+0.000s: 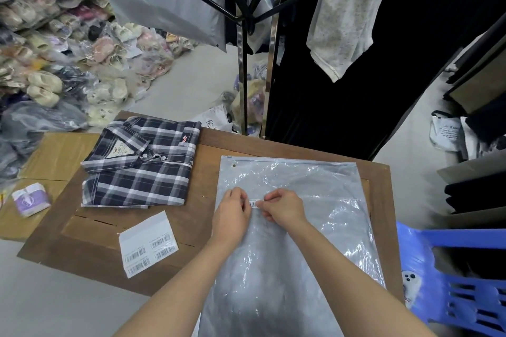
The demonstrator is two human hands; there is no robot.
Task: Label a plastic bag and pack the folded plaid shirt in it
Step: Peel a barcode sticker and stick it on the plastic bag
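A clear zip-top plastic bag (295, 230) lies flat on the right half of the wooden table (90, 238). Over the bag's middle, my left hand (232, 212) and my right hand (284, 206) each pinch one end of a small white barcode label (255, 203), held level just at the bag's surface. The folded plaid shirt (139, 164), navy and white with its collar tag up, rests on the table's far left, apart from the bag. A sheet of barcode labels (147, 245) lies near the table's front left.
A small purple-and-white packet (30, 199) sits on a cardboard box (54, 156) left of the table. Bagged shoes are piled at the back left. A black stand (243, 44) and hanging clothes rise behind the table. A blue plastic chair (462, 282) stands at the right.
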